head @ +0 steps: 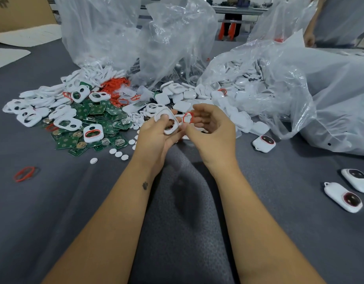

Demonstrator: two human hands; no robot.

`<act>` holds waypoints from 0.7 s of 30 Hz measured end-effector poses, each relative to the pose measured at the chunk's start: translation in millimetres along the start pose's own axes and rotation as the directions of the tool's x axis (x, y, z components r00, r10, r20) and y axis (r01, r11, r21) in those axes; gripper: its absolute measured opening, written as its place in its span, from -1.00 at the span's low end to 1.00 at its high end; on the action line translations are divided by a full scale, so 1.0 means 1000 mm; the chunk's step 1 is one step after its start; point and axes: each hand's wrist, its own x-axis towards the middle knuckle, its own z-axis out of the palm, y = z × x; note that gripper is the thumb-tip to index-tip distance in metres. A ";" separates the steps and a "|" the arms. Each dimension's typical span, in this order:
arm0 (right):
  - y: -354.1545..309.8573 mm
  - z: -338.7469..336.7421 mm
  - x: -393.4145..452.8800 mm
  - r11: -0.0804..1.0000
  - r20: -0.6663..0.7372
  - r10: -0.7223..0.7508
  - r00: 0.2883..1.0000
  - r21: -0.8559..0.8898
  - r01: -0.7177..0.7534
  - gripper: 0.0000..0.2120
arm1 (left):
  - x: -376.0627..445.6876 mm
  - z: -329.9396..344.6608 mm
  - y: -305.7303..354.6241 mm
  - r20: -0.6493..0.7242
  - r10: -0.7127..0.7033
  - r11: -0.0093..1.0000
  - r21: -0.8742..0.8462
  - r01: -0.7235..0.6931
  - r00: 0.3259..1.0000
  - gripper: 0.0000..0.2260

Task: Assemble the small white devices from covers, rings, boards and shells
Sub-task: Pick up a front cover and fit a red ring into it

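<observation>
1. At the far left of the frame a loose red ring [25,173] lies alone on the grey cloth [54,201], well apart from everything else.
2. Left of centre spreads a pile of white covers [64,121] over green boards [88,113], with a heap of red rings [115,83] behind; one cover with its ring fitted [93,133] sits at the pile's near edge.
3. The left hand [156,138] grips a white cover [168,121], fingers curled round it, its big opening turned up and towards the other hand.
4. Just right of it, the right hand [209,128] pinches a red ring [187,117] between fingertips. The ring sits beside the cover's upper right edge, close but, as far as I can tell, not yet seated.
5. The coming move, I'd judge, turns on that small gap: the ring must travel left and down into the cover's opening, and the right hand is the one to bring it.
6. Right of the hands, a clear bag [269,83] spills white shells [244,93].
7. Three finished devices lie on the cloth at right: one near the bag [264,143], two at the lower right edge [343,199].
8. Beyond, more plastic bags and another person's arm at upper right.
</observation>
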 end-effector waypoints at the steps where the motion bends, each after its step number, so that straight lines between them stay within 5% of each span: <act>1: 0.000 0.001 0.000 1.000 0.001 -0.010 1.000 -0.021 0.010 -0.63 | 0.000 -0.001 -0.001 0.014 0.009 1.000 0.015 -0.009 1.000 -0.75; 7: 0.002 0.002 -0.001 0.991 0.005 0.019 1.000 -0.132 -0.019 -0.59 | 0.001 0.003 0.001 -0.038 0.031 0.983 0.182 -0.023 0.999 -0.71; 21: 0.003 -0.004 0.005 0.956 0.024 0.220 0.975 0.194 -0.221 -0.80 | -0.001 -0.006 0.001 0.018 0.018 0.990 0.140 -0.021 1.000 -0.77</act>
